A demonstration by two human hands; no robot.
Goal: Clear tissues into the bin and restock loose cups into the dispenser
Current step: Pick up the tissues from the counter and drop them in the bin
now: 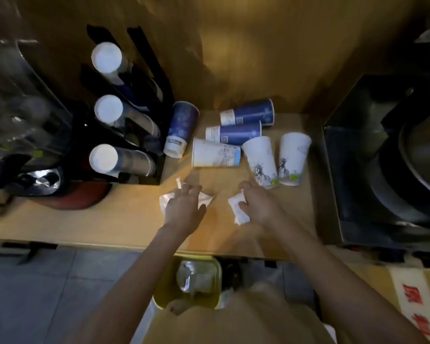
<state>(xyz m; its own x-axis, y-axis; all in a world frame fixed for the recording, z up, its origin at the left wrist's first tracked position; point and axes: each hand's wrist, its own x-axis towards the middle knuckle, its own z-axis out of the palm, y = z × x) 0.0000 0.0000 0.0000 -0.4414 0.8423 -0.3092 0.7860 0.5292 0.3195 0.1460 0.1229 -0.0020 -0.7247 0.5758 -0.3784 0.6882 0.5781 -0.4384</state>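
— What are the hands on?
— The left hand [184,207] lies spread over a crumpled white tissue [164,203]; the right hand [258,207] pinches another tissue [238,212] just left of it, both on the wooden counter [109,219].
— And the cups?
— Six paper cups [216,153] lie tipped just beyond, blue and white, right of the black dispenser [124,135]. The yellow bin [159,289] sits below, near.

A light wooden counter [124,227] is seen carrying six loose paper cups: three blue cups [236,133] are laid on their sides toward the back, a white cup [215,157] is laid on its side in front of them, and two white cups [293,158] are stood upside down to the right. Crumpled white tissues [238,211] are scattered on the near part. A black cup dispenser [124,135] is set at the left end and a dark appliance [372,175] at the right.
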